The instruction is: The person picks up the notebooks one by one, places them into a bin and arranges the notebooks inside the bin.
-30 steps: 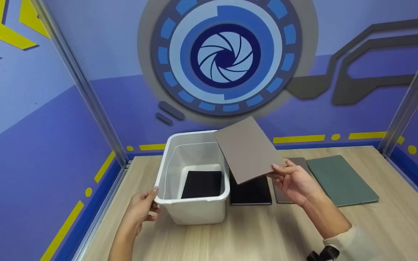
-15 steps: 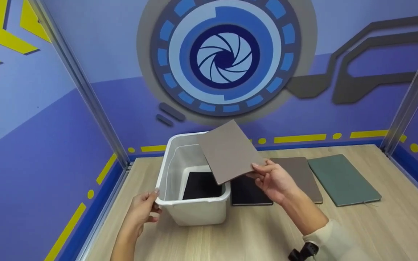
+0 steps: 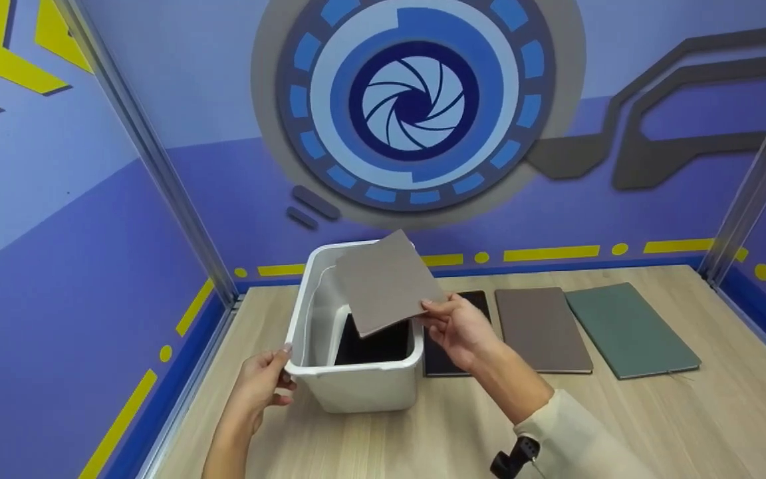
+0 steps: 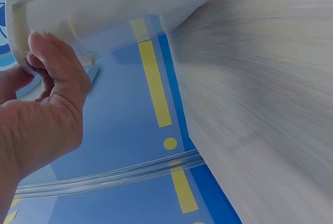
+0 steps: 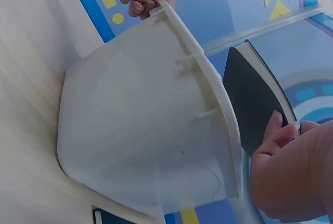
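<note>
A grey-brown notebook [image 3: 386, 283] is tilted above the opening of a white plastic bin [image 3: 370, 389]. My right hand [image 3: 466, 330] pinches it by its near right corner, thumb on top. In the right wrist view the notebook [image 5: 252, 96] shows its dark cover and pale page edges beside the bin's rim. At the bin's near left corner, my left hand [image 3: 260, 386] grips the rim between thumb and fingers; the left wrist view shows this hand [image 4: 52, 86] at the rim too. Inside the bin lies a black notebook [image 3: 373, 346], partly hidden by the held one.
Right of the bin, a black notebook [image 3: 446, 352] lies on the wooden table [image 3: 722, 426], partly covered by my right hand. Beside it are a brown notebook [image 3: 542, 329] and a green notebook [image 3: 632, 329]. A patterned blue wall [image 3: 223, 199] stands behind.
My right hand has moved left with the grey-brown notebook, from the bin's right side to over its opening. The brown notebook on the table is now uncovered. My left hand stays on the rim.
</note>
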